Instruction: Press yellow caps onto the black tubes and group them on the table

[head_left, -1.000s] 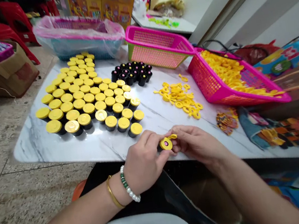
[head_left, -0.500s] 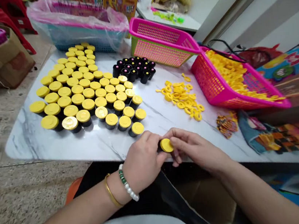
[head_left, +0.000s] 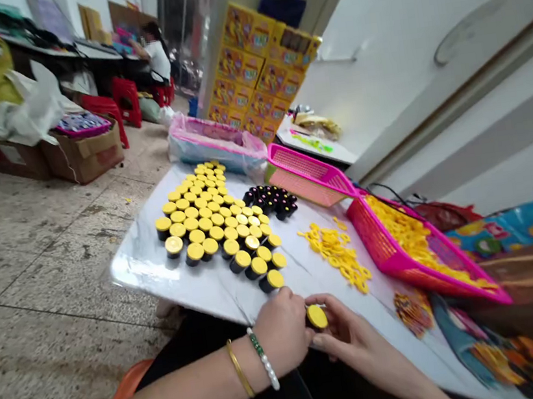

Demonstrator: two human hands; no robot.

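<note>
My left hand (head_left: 286,328), with a gold bangle and a beaded bracelet at the wrist, is closed round a small black container with a yellow lid (head_left: 317,317). The lid faces up toward me at the table's front edge. My right hand (head_left: 356,338) curls about the same container from the right, its thumb below the lid and forefinger above; its other fingers are partly hidden. Beyond my hands stand many like yellow-lidded containers (head_left: 216,232) in rows. Black containers without lids (head_left: 274,200) cluster behind them. Loose yellow ring-shaped pieces (head_left: 337,252) lie to the right.
A pink basket (head_left: 374,237) of yellow pieces stands at the right, beside a pink-and-green basket (head_left: 309,168) and a plastic-lined basket (head_left: 214,142). A small stack of printed pieces (head_left: 411,311) lies near the right edge. Yellow boxes (head_left: 255,76) rise behind. A person (head_left: 158,57) sits far off.
My view has tilted up and swung left, bringing in more of the room. Both hands still surround the container; my right thumb has moved from the lid's edge to below it.
</note>
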